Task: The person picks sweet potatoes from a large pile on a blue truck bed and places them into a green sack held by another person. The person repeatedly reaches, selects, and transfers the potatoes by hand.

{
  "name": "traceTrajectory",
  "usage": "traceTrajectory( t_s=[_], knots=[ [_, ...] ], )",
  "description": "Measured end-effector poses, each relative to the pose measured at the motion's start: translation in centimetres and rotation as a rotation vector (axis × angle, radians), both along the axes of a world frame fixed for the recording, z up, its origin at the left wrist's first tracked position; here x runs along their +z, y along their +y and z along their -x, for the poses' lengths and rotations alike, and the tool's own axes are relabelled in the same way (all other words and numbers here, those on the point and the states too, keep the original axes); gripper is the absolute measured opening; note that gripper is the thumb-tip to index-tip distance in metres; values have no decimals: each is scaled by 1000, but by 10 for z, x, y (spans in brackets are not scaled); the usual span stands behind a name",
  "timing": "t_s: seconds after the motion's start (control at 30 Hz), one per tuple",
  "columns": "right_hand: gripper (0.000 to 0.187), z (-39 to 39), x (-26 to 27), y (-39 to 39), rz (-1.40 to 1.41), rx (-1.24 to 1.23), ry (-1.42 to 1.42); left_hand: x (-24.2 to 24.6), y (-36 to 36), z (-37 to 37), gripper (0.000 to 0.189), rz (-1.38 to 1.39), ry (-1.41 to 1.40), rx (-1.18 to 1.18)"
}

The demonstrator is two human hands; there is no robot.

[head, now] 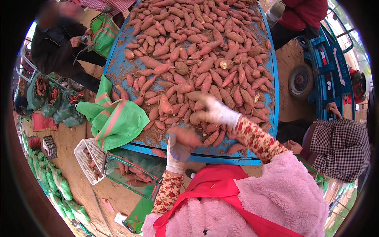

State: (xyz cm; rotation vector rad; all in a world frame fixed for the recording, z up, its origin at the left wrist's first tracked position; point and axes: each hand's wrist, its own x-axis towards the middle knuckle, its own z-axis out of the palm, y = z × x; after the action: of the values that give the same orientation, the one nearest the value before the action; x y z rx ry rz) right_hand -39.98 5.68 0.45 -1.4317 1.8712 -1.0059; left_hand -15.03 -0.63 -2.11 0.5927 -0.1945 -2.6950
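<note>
Red-skinned sweet potatoes lie heaped on a blue metal table with soil on it. My left hand, in a white glove with a grey palm, holds a large sweet potato at the table's near edge. My right hand, gloved in white and blurred, is over the near part of the heap; whether its fingers grip anything cannot be made out. Below and left of my left hand, an open green mesh bag on a frame holds several sweet potatoes.
A folded green woven sack lies over the table's left corner. Left of the mesh bag is a white plastic crate with sweet potatoes. People stand at both sides; a checked-clothed person is close on my right. A blue cart stands beyond.
</note>
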Motion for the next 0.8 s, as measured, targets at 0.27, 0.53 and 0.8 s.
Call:
traceTrajectory(
  t_s=[0.27, 0.53, 0.8],
  knots=[
    [57, 180, -82, -22, -262, -487, 794, -16, 5, -35, 42, -158, -327, 33],
    [45, 74, -48, -3, 7, 140, 793, -24, -19, -36, 48, -67, -369, 148],
    [55, 49, -98, -199, 255, -111, 723, -17, -6, -45, 46, -135, -377, 216]
  ],
)
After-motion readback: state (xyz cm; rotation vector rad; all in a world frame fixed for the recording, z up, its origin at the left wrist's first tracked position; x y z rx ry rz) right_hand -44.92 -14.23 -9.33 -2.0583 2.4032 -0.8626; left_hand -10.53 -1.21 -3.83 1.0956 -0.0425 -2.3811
